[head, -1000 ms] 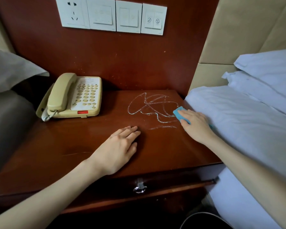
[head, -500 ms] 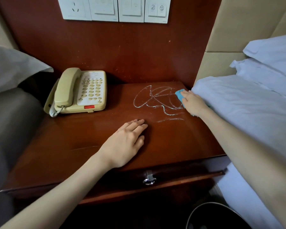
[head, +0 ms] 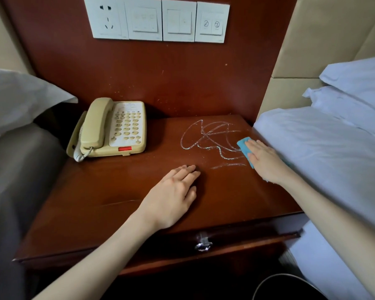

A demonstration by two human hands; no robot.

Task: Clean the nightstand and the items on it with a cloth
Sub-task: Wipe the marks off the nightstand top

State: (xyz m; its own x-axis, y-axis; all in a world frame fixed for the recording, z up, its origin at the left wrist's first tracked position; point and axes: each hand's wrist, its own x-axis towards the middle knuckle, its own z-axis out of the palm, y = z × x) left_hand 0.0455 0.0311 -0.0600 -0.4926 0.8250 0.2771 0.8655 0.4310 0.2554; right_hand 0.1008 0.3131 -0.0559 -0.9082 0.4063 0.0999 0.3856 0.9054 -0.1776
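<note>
Right hand (head: 266,163) lies flat on the blue cloth (head: 244,146). Its fingers (head: 253,146) are straight and together, pressing down rather than pinching. Most of the cloth is hidden under the palm, and only its far-left corner shows. The cloth sits on the bench (head: 95,202) far to the right of the phone (head: 113,128), hard against the bed (head: 323,148) edge.

Key relation: the white scribble (head: 208,137) lies between the phone and the cloth. From your right fingers it runs off to the left and a bit further back, on the phone side. The cloth's leading edge touches the scribble's right-hand loops. The scribble's spread is mostly left-right, toward the phone. A single short streak (head: 227,165) lies nearer you than the scribble, just left of the cloth.

Left hand (head: 173,195) rests palm-down on bare wood, to the right of the phone and nearer you than it. Its fingers (head: 188,171) are relaxed and straight and hold nothing, likely just bracing.

Your right hand is the nearer one and it already has the cloth, so use it. My read is a sweep left toward the phone across the loops, then the streak. The phone itself looks unwiped. Stop short of it, or the cloth may catch its cord.
</note>
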